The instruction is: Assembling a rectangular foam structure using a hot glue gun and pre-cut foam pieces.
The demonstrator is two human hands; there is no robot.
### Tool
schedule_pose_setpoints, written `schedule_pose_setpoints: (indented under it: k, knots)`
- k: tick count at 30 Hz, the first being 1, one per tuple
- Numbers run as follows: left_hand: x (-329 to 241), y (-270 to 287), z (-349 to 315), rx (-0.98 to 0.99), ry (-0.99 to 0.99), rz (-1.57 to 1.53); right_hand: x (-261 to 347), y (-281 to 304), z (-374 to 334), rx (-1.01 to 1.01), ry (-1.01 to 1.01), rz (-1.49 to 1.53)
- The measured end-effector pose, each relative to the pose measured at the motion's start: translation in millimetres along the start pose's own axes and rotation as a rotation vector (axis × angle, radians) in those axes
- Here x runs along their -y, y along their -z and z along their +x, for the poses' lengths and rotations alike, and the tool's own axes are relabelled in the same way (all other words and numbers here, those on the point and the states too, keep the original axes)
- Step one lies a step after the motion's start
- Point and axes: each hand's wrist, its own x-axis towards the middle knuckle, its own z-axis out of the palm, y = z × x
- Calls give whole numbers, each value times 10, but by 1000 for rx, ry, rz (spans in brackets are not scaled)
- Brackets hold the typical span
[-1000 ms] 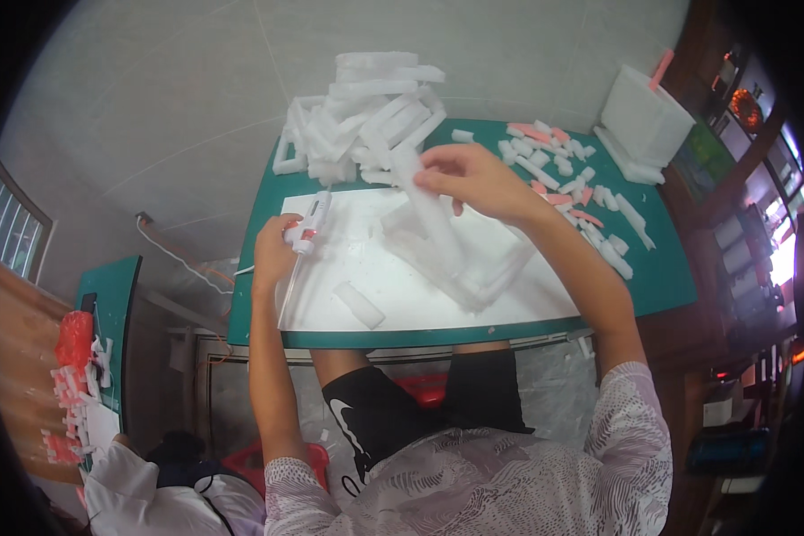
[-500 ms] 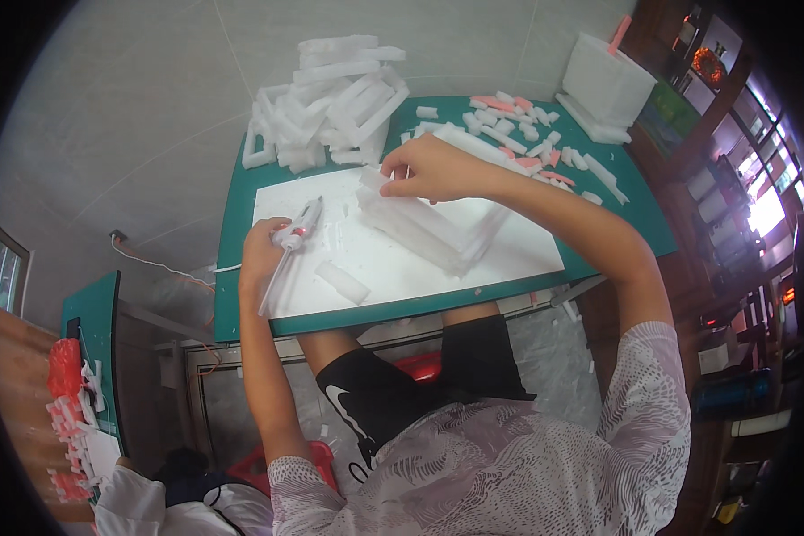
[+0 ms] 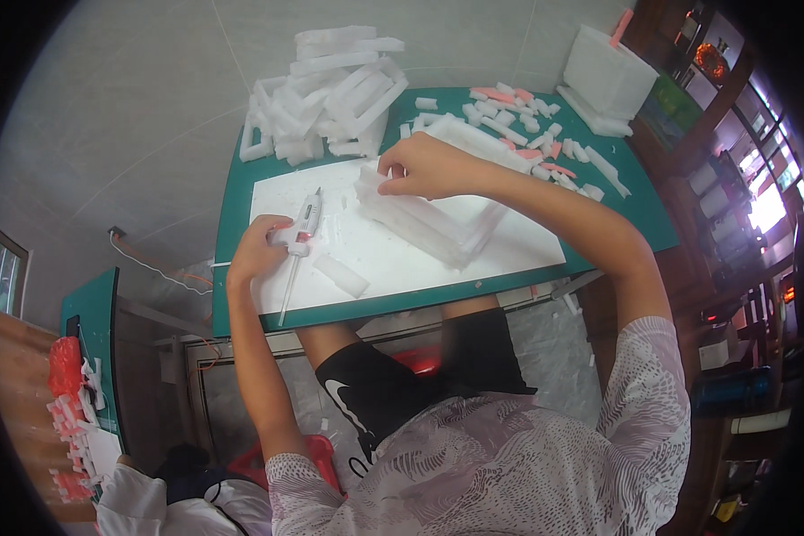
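My left hand (image 3: 263,247) is wrapped round the handle of a white hot glue gun (image 3: 308,216), its nozzle pointing away from me and a long glue stick trailing from its back. With thumb and fingers my right hand (image 3: 431,167) pinches the far left corner of a white foam frame (image 3: 413,230). This frame rests on a white board (image 3: 389,286); whether a separate small piece is in the pinch is hidden. The nozzle is apart from the frame. A loose flat foam strip (image 3: 341,275) lies between the gun and the frame.
A tall heap of white foam frames (image 3: 326,103) stands at the back left of the green table (image 3: 634,210). White and pink foam scraps (image 3: 514,116) are scattered at the back right, near a white foam box (image 3: 603,76). At lower left sits another person (image 3: 183,505).
My left hand has turned the glue gun slightly, so the trailing stick has swung to the right. My right hand stays at the frame's corner, almost unmoved.
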Motion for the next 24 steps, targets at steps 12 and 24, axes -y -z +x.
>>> schedule_pose_setpoints:
  k: [12, 24]
  knots:
    - [-455, 6, 56, -281, -181, 35, -118, -49, 71, -15, 92, -143]
    - [-1244, -550, 429, -196, -297, -162, -222, -179, 90, -45, 91, -214]
